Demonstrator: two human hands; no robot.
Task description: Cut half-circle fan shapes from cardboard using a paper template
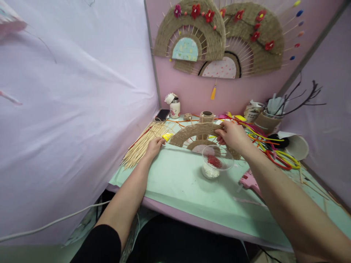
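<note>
A half-round woven fan (189, 132) of brown cord stands tilted near the back of the table. My right hand (231, 136) grips the upper right of its woven band, fingers closed. At its lower left end, my left hand (155, 148) is pinched shut at the fan's edge, beside a small yellow piece (167, 137); the exact point of contact is hard to see. In front of the fan sits a clear plastic cup (210, 172) with white bits and a red clump in it. A pink glue gun (250, 180) lies under my right forearm, partly hidden.
Thin bamboo sticks (142, 146) lie at the left. Behind are a phone (162, 115), an open bottle (174, 109) and a twine spool (207, 117). Coloured pipe cleaners (282, 160), a roll of white material (298, 146) and a pot with branches (268, 120) crowd the right. Finished fans (164, 40) hang behind.
</note>
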